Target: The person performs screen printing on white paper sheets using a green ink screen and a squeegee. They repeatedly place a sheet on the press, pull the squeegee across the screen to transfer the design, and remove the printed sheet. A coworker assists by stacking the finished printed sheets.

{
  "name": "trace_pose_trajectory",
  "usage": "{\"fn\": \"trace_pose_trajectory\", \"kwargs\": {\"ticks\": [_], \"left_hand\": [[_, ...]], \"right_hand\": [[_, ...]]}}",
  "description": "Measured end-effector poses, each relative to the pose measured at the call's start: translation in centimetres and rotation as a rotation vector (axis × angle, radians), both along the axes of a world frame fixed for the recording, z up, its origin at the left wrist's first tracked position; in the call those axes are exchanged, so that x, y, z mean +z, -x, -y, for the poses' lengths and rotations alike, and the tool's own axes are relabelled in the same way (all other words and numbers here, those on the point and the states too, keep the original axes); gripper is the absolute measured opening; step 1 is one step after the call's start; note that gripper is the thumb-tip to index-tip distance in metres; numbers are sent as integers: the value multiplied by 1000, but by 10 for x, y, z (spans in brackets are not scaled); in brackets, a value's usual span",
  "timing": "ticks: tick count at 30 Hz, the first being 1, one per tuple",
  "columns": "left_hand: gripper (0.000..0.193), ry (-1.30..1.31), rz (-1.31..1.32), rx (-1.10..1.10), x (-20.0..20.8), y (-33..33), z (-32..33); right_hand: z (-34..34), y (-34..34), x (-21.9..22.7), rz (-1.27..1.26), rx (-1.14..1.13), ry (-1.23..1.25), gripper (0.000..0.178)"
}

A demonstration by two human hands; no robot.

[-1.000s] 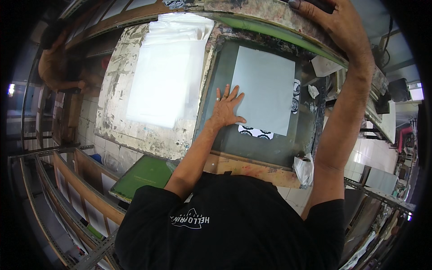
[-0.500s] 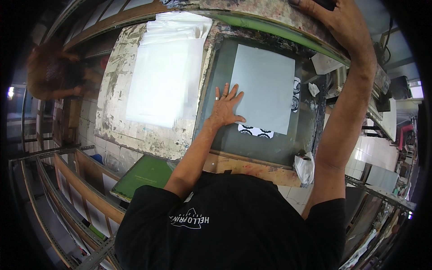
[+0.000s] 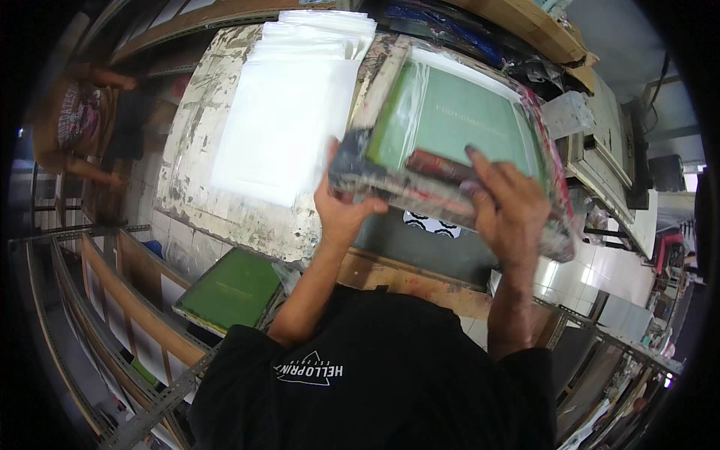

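A screen-printing frame (image 3: 420, 186) with green mesh lies tilted over the printing base, its near edge raised above it. My left hand (image 3: 341, 210) is wrapped round the frame's near left corner, thumb on the near side. On the mesh by the near edge is a dark red squeegee (image 3: 439, 166). My right hand (image 3: 514, 206), slightly blurred, closes round the squeegee's right end. Under the frame's near edge shows a white piece with black pattern (image 3: 431, 225). The grey sheet on the base is hidden by the frame.
A stack of white sheets (image 3: 281, 127) lies on the paint-worn board to the left. Another green screen (image 3: 231, 289) leans at lower left, beside wooden racks (image 3: 142, 296). Another person (image 3: 86, 124) stands at far left. A translucent container (image 3: 568, 114) sits right of the frame.
The screen frame has come down over the grey sheet. My left hand has moved from the sheet to the frame's corner; my right hand has come down from the far edge to the squeegee.
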State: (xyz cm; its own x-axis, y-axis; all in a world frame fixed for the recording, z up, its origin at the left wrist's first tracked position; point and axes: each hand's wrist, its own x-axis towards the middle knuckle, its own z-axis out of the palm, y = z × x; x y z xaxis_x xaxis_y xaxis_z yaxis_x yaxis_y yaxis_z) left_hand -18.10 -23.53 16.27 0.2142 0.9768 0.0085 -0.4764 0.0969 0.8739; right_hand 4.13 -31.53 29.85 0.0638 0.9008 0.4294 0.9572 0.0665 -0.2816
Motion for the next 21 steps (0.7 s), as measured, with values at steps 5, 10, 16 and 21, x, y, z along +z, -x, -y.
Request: {"fn": "trace_pose_trajectory", "kwargs": {"ticks": [5,10,16,21], "left_hand": [[118,-54,-427,-106,-104,54,27],[105,-537,-1020,87,-132,61,27],[96,-549,-1129,108,-132,62,32],[92,-515,-1104,53,-128,64,29]], "right_hand": [[8,0,-100,-329,67,199,50],[15,16,-161,86,2,435,74],[-27,-17,-210,-72,-65,375,79],[-111,-91,-230,-14,-103,263,83]]}}
